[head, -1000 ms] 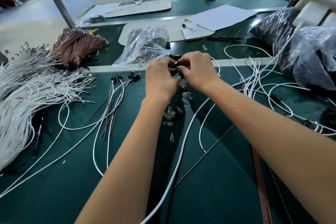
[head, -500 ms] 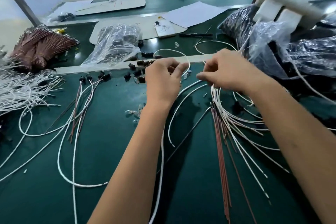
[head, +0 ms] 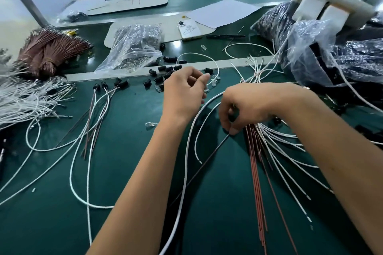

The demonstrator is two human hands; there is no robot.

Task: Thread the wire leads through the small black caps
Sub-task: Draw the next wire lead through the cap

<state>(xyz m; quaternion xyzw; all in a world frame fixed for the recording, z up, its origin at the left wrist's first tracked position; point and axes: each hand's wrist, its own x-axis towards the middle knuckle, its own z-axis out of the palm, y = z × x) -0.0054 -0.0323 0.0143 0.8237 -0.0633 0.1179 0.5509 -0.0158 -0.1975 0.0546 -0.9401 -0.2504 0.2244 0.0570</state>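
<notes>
The right hand is reaching down beside the fan of brown and white wire leads on the green worktop, its thumb and forefinger closing in a pinch on the top end of 1 thin dark lead that is lying apart from the rest. Singling out 1 lead at its tip looks deliberate: the tip is what must enter a cap.

The left hand is hovering just in front of the scattered small black caps near the pale strip across the worktop, fingers curled toward the thumb as if keeping something small ready; whether this grip is actually holding a cap, I cannot tell.

Further left, several finished leads with caps on their ends are lying together, likely set aside to keep done work away from loose stock. The clear bag of parts is sitting behind the caps, within reach.
</notes>
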